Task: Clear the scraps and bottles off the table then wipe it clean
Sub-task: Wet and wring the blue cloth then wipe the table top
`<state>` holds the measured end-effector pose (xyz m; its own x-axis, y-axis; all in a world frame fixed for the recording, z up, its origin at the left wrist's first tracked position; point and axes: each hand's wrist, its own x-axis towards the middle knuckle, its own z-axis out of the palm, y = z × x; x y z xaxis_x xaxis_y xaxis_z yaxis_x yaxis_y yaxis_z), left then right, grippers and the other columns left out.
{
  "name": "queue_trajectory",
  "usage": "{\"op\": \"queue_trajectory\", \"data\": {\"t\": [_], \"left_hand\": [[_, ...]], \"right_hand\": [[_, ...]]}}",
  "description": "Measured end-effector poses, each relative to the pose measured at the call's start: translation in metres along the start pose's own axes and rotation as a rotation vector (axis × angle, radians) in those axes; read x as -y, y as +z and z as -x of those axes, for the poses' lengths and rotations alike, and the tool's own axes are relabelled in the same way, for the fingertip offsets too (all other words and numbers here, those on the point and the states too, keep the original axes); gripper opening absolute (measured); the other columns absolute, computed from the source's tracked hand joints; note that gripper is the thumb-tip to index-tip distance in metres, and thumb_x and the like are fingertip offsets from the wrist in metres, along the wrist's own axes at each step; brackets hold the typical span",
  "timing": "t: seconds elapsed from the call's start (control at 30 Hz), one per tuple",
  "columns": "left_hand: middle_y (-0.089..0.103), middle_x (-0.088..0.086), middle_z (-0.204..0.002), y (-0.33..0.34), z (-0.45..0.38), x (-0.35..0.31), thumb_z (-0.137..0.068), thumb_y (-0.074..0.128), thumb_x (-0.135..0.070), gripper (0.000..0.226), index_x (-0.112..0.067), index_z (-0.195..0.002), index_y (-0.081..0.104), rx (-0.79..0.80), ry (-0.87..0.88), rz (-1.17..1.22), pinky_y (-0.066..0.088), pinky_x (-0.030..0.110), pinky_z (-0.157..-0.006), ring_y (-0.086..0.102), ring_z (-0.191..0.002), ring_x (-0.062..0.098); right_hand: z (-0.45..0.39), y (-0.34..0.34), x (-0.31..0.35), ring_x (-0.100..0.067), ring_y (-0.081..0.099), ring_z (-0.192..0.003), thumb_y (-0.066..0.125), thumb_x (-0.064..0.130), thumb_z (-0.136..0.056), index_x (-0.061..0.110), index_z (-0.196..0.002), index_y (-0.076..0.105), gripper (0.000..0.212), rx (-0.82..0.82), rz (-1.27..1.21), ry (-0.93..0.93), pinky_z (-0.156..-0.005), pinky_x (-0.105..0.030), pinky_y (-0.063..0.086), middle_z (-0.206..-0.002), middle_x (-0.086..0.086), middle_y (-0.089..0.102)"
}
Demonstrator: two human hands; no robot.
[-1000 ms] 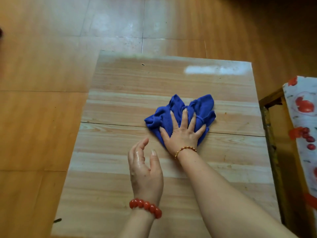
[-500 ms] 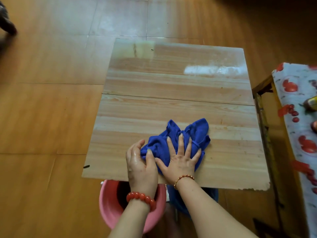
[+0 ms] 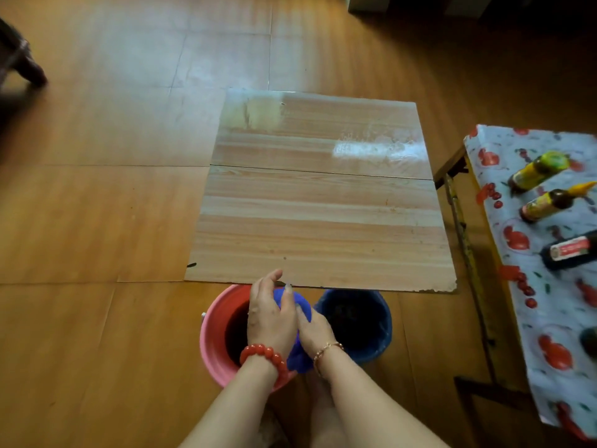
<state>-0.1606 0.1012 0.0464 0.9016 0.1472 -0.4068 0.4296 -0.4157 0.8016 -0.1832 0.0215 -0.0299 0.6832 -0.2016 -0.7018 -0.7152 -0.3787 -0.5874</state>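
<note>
A: Which step is this?

B: The wiping, by the look of it. Both hands are off the surface (image 3: 323, 221) and bunched round the blue cloth (image 3: 298, 360) at lower centre. The left hand (image 3: 271, 318) curls over the top of it, the right hand (image 3: 315, 328) clasps it from the side, so each grip is clamped on the cloth.

A: Over what?

B: Over the pink bucket (image 3: 210, 344), just in front of the surface's near edge. A blue bucket (image 3: 381, 331) stands touching or just beside it to the right. I'd judge she is about to wring or shake the cloth out, though I cannot tell whether it drips.

A: And next?

B: Probably a squeeze over the pink bucket, then back up to the surface, where a pale smear (image 3: 378, 145) shows at upper right of it.

A: The bottles?

B: Three lie on the patterned cloth-covered bench (image 3: 517, 286) at the right edge: a yellow bottle (image 3: 538, 171), a second one (image 3: 549, 205) and a dark bottle (image 3: 568, 250). The surface shows no scraps beyond a speck or two.

A: The room?

B: Wood-look floor (image 3: 97, 205) all round; something dark and blurred sits at upper left.
</note>
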Motion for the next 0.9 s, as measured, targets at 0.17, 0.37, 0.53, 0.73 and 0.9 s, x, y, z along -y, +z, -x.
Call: {"op": "queue_trajectory", "data": {"t": [0.17, 0.37, 0.53, 0.73, 0.9], "left_hand": [[0.048, -0.002, -0.137, -0.029, 0.025, -0.013, -0.093, 0.052, -0.023, 0.039, -0.019, -0.132, 0.05, -0.011, 0.067, -0.088, 0.039, 0.034, -0.108, 0.046, -0.128, 0.016], [0.036, 0.001, -0.149, -0.043, 0.046, -0.047, -0.092, 0.05, -0.041, 0.057, -0.018, -0.142, 0.037, 0.071, -0.047, -0.127, 0.033, 0.036, -0.113, 0.037, -0.137, 0.019], [0.069, -0.006, -0.105, -0.044, 0.049, -0.078, -0.082, 0.053, -0.057, 0.042, -0.027, -0.11, 0.06, 0.23, -0.107, 0.045, 0.052, 0.037, -0.093, 0.065, -0.103, 0.014], [0.065, -0.001, -0.098, -0.036, 0.047, -0.107, -0.086, 0.062, -0.032, 0.024, -0.013, -0.1, 0.056, 0.052, -0.011, 0.045, 0.05, 0.033, -0.09, 0.063, -0.098, 0.019], [0.061, -0.005, -0.085, -0.043, 0.051, -0.095, -0.094, 0.049, -0.034, 0.023, -0.013, -0.105, 0.048, -0.171, -0.133, 0.237, 0.042, 0.027, -0.074, 0.061, -0.089, 0.023]], "right_hand": [[0.047, -0.019, 0.006, -0.029, 0.067, -0.092, 0.064, 0.072, -0.065, 0.003, -0.113, 0.065, 0.083, 0.118, -1.063, 0.303, -0.095, -0.037, 0.049, -0.106, -0.023, 0.067], [0.088, -0.074, 0.041, -0.03, 0.047, -0.127, 0.064, 0.04, -0.081, 0.008, -0.138, 0.043, 0.069, 0.239, -1.385, -0.022, -0.114, -0.045, 0.03, -0.138, -0.018, 0.05], [0.095, -0.115, 0.053, -0.035, 0.043, -0.131, 0.026, 0.06, -0.093, 0.019, -0.139, 0.045, 0.065, 0.365, -1.368, -0.054, -0.113, -0.05, 0.029, -0.141, -0.016, 0.048], [0.096, -0.154, 0.078, -0.045, 0.031, -0.133, 0.032, 0.061, -0.09, 0.016, -0.144, 0.033, 0.07, 0.501, -1.144, -0.163, -0.111, -0.058, 0.024, -0.149, -0.025, 0.031], [0.075, -0.14, 0.066, -0.037, 0.064, -0.104, 0.077, 0.028, -0.066, 0.004, -0.115, 0.062, 0.056, 0.641, -0.594, 0.079, -0.09, -0.049, 0.051, -0.114, -0.023, 0.066]]}}
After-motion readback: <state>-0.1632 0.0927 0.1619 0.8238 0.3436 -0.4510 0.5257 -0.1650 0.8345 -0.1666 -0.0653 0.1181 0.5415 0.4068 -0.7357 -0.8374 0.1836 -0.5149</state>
